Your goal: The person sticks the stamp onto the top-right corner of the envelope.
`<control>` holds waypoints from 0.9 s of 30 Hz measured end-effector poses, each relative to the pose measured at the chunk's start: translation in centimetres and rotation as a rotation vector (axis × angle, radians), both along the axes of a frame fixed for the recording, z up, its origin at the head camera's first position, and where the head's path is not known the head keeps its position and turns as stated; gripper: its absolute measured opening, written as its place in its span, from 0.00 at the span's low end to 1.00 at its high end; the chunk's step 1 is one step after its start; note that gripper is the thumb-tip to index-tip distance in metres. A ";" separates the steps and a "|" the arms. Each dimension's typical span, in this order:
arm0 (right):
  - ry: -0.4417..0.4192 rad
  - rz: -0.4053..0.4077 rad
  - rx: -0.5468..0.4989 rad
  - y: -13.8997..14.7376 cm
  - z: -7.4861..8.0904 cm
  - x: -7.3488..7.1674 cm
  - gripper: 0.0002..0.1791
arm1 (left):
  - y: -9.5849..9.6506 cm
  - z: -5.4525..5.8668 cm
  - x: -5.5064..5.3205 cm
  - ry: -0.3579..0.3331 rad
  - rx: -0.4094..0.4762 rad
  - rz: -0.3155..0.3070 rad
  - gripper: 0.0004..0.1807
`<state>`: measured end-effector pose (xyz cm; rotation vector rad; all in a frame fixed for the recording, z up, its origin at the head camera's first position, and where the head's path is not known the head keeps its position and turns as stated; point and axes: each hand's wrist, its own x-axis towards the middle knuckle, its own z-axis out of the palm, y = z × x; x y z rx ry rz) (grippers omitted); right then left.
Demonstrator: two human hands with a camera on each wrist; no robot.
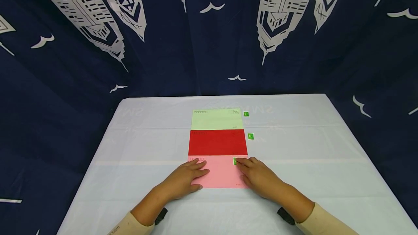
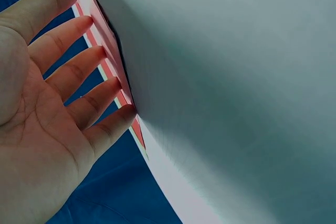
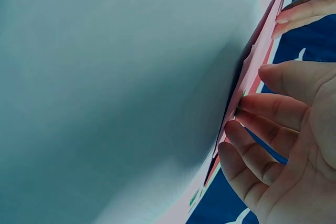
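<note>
A pink envelope point(image 1: 220, 177) lies flat at the front of a column of three envelopes. On its left part rests my left hand point(image 1: 183, 180), fingers spread and fingertips down on the paper. A small green stamp point(image 1: 234, 161) sits at the pink envelope's upper right corner. My right hand point(image 1: 263, 180) presses the stamp with its fingertips and partly covers it. In the right wrist view the fingers of the right hand point(image 3: 283, 135) are slightly bent, fingertips at the paper. The left wrist view has the left hand point(image 2: 58, 87) with its fingers extended.
Behind the pink envelope lie a red envelope point(image 1: 217, 142) and a light green envelope point(image 1: 216, 120). Beside them, on the right, are two more green stamps, a nearer stamp point(image 1: 250, 136) and a farther stamp point(image 1: 246, 114). A white cloth covers the table point(image 1: 143, 137); a dark blue curtain point(image 1: 196, 53) hangs behind.
</note>
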<state>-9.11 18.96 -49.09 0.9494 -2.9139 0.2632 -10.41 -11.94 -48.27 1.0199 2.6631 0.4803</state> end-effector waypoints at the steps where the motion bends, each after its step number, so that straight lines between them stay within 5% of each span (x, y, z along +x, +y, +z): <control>1: 0.003 0.001 -0.002 0.0 0.0 0.0 0.25 | 0.0 0.0 0.0 -0.001 -0.001 0.000 0.29; 27: 0.100 0.111 0.025 -0.1 0.9 -1.0 0.16 | 0.0 0.2 0.1 0.000 0.003 -0.007 0.29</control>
